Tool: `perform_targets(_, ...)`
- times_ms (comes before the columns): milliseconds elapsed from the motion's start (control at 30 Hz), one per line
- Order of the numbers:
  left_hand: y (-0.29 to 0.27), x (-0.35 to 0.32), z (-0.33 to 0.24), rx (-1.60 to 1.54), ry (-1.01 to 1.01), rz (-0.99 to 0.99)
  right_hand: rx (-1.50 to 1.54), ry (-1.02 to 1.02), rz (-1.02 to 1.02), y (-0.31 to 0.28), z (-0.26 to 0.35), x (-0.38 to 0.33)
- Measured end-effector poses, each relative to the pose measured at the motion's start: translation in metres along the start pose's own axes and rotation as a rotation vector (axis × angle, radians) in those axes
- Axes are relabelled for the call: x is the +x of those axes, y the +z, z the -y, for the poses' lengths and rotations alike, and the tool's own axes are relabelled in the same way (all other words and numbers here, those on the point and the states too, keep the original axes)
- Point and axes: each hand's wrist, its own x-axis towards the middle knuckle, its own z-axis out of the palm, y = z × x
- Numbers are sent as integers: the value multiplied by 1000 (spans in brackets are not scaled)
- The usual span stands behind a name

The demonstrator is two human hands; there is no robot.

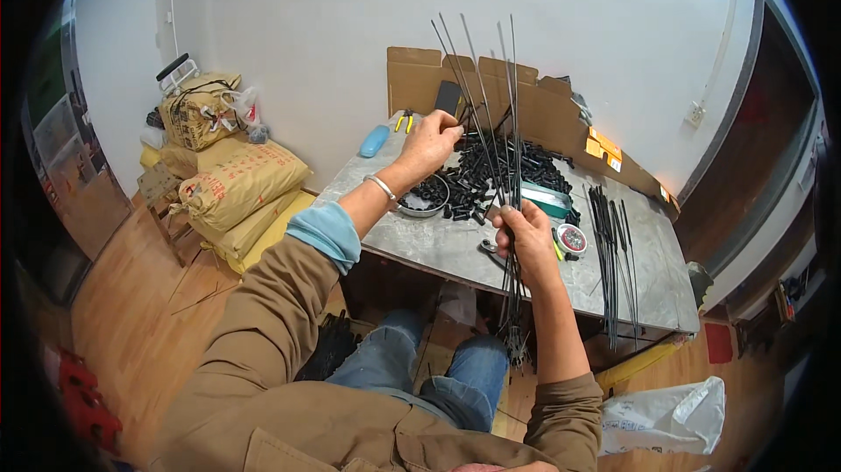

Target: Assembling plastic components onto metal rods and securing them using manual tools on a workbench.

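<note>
My right hand [526, 240] is closed around a bundle of long thin black rods [514, 157], held upright over the table's front edge. Their tops fan out against the wall, and their lower ends hang beside my knee. My left hand [431, 146], with a silver bracelet on its wrist, is raised left of the rods. Its thumb and fingers are pinched together near a small dark piece; what they grip is too small to make out. Behind and below the hands lies a heap of short black tubular parts [473, 176]. A round metal dish [424, 209] holds more black pieces.
On the metal-topped table [412, 247] lie more black rods [618, 249], a round tub [571, 239], a green-white box [545, 199], a blue case [374, 141] and yellow-handled pliers [405, 121]. Cardboard [561, 113] stands along the back. Yellow sacks [241, 187] are stacked at left.
</note>
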Motion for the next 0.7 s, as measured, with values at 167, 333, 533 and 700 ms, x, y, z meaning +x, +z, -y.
perform_targets(167, -4, -23, -45, 70, -34, 81, -126, -34, -53, -5, 5, -13)
perform_targets(333, 29, -44, -56, -604, -712, 624, -113, -66, -52, 1, 2, -22)
perform_targets(533, 45, -18, -78, -1328, -799, 432, -246, -62, -22, 4, 3, -42)
perform_targets(700, 52, -22, -86, -1199, -592, 441, -266, -46, -10, -6, 0, -52)
